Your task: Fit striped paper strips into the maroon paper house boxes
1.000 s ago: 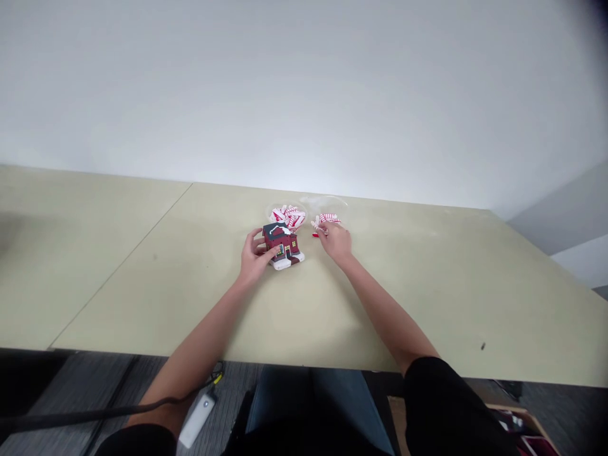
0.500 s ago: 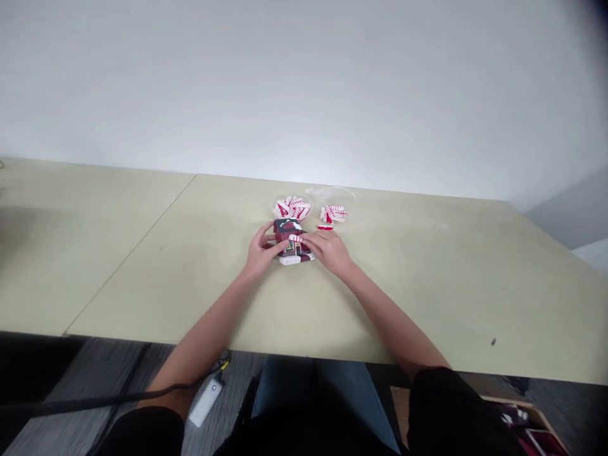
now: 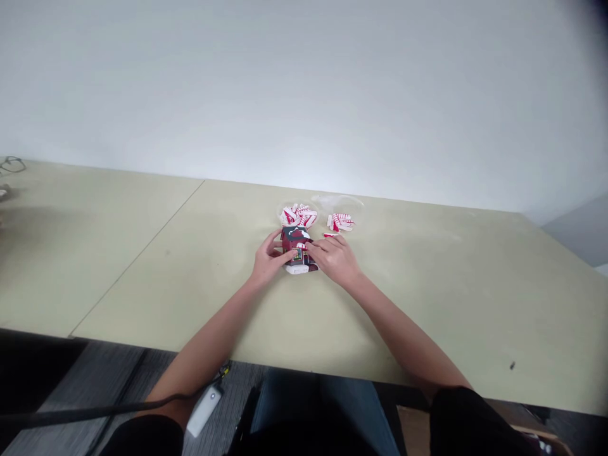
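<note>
A small model house with a dark roof, maroon walls and a white base stands on the table in front of me. My left hand grips its left side, thumb across the front and fingers behind. At the front wall, my right hand pinches a small white-and-red striped piece against the house below the roof. Behind the roof, many similar striped pieces lie heaped in a clear round dish. More striped pieces lie to the right, and a single red piece sits just beyond my right fingers.
A clear round lid or dish lies behind the right-hand pieces, near the wall. Eyeglasses rest at the table's far left. A tiny dark object lies near the right front edge. Below the table hang a black cable and a white device.
The striped piece in my right fingers has come in closer against the house front. The house looks more upright, its roof showing more. The whole view has shifted slightly.
</note>
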Available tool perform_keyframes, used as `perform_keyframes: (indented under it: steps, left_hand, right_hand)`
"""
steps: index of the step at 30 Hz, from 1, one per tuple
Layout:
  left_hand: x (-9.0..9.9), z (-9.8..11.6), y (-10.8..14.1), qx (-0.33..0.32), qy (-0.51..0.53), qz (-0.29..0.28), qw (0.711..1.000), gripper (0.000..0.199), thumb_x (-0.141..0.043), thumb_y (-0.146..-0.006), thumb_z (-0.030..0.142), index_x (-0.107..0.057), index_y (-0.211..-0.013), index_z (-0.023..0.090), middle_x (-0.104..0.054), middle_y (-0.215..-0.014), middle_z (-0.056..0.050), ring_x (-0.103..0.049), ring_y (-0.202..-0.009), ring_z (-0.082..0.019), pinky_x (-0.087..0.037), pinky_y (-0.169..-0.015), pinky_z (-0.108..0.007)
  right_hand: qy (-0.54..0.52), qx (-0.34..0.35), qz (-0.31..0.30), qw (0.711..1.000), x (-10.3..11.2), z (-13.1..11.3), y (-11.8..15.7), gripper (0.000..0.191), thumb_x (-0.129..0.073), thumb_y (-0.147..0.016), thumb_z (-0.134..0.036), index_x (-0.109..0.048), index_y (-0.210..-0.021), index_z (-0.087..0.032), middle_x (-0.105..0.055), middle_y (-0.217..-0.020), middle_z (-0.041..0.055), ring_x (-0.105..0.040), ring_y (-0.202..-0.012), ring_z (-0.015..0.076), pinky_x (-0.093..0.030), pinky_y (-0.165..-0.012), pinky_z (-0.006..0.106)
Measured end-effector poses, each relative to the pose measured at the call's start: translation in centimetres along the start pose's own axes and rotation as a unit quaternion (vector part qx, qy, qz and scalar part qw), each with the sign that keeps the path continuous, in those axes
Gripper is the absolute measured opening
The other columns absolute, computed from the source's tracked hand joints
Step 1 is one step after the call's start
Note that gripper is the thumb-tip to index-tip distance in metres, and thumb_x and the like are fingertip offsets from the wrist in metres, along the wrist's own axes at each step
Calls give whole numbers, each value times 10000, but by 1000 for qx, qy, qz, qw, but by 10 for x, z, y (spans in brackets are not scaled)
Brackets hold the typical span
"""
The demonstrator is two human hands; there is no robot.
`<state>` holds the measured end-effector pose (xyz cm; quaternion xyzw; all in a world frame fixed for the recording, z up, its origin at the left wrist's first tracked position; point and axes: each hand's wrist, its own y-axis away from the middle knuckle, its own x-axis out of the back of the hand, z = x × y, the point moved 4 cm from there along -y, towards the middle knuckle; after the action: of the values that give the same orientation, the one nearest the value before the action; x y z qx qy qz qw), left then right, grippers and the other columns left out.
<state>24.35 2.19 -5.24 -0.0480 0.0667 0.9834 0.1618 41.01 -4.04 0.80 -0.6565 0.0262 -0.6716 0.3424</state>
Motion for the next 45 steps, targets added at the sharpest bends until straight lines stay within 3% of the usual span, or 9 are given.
perform_keyframes:
  steps: [8, 16, 28, 38, 45]
  left_hand:
    - [-1, 0, 0, 0, 0, -3, 1000, 901, -879, -603, 431, -507, -1394, 214, -705, -1002, -67, -626, -656, -120, -500, -605, -238]
    - [-1, 5, 1, -10, 8, -27, 1000, 878, -887, -587, 403, -513, -1358, 213, -685, -942, -41, -598, -607, -104, -475, -570, -222]
    - [0, -1, -1, -8, 7, -26, 1000, 837, -868, -609, 432, -512, -1339, 230, -669, -932, -31, -547, -563, -84, -431, -514, -203]
    - [-2, -5, -4, -16, 2, -29, 999, 818, -856, -618, 432, -508, -1324, 208, -661, -935, -30, -528, -554, -78, -410, -507, -205]
    - [-2, -8, -5, -13, 4, -18, 1000, 769, -849, -623, 415, -522, -1290, 215, -621, -872, 5, -506, -556, -68, -406, -504, -195]
  right_hand:
    - [-34, 19, 76, 996, 1, 6, -3, 166, -606, -945, -186, -754, -977, -255, -749, -940, 2, -604, -808, 138, -367, -795, 314]
    - [-144, -30, 118, 982, -8, 6, 0, 144, -624, -942, -245, -763, -906, -234, -743, -899, 23, -609, -771, 131, -412, -728, 295]
    - [-173, 2, 57, 983, -14, 13, -3, 183, -587, -962, -243, -752, -884, -232, -704, -854, 33, -598, -775, 128, -388, -738, 304]
    - [-75, 35, -7, 997, -18, 9, -7, 241, -503, -992, -198, -736, -938, -228, -674, -841, 40, -539, -762, 138, -349, -738, 308]
    - [-42, 77, 48, 995, -11, 6, -12, 214, -527, -977, -166, -715, -882, -205, -676, -806, 23, -522, -727, 135, -338, -730, 302]
